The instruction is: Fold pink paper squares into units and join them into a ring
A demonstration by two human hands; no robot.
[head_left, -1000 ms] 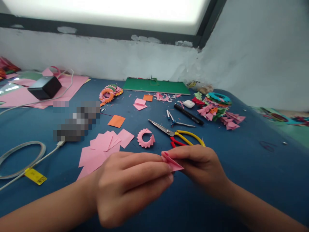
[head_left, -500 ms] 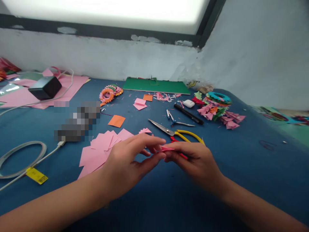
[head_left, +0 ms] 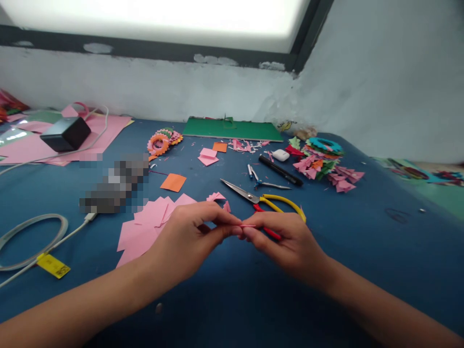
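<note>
Between the fingertips of both hands sits a small folded piece of pink paper [head_left: 248, 225], seen nearly edge-on and mostly covered by the fingers. My left hand [head_left: 197, 237] pinches its left end with thumb and fingers. From the right, my right hand [head_left: 286, 237] grips the same paper, its fingertips touching those of the left. Scissors with yellow and red handles [head_left: 250, 195] lie just beyond the hands, the red handle partly hidden by my right hand. A fan of pink paper squares [head_left: 139, 232] spreads on the table beside my left hand.
Orange squares [head_left: 173, 182], a black pen [head_left: 281, 170], a white case [head_left: 281, 155] and paper scraps lie beyond. Folded-paper rings and pieces [head_left: 322, 157] are at the right. A green board [head_left: 232, 129] rests by the wall. Left are a cable, a black box [head_left: 65, 134] and a blurred-out object.
My left fingers have closed onto the pink paper, their upper fingertips coming down against it. The paper now looks flatter and thinner. The whole view has shifted slightly.
</note>
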